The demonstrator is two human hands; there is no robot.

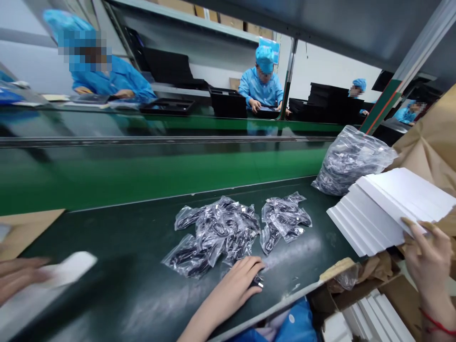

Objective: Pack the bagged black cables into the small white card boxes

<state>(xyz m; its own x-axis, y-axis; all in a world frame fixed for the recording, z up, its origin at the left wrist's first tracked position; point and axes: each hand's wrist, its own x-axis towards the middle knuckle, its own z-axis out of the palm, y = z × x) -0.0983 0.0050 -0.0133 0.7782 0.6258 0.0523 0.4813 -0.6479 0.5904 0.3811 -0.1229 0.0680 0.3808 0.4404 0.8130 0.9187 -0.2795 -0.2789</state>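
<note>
In the head view, the left hand [237,282] has its fingers closed round a bagged cable [257,281] on the worktop [124,247], beside a heap [226,228]; the right hand [429,249] touches white stacked cartons [395,192], its grip unclear; the blue sign [276,51] is too small to read.

Open bench [131,242] lies left of the larger cable heap [226,228], white stack [370,213] blocking right.

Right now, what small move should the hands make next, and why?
Probably close the left hand around the black cable piece and lift it: the fingers already curl over it beside the larger heap of bags, while the right hand grips the white stack.
</note>
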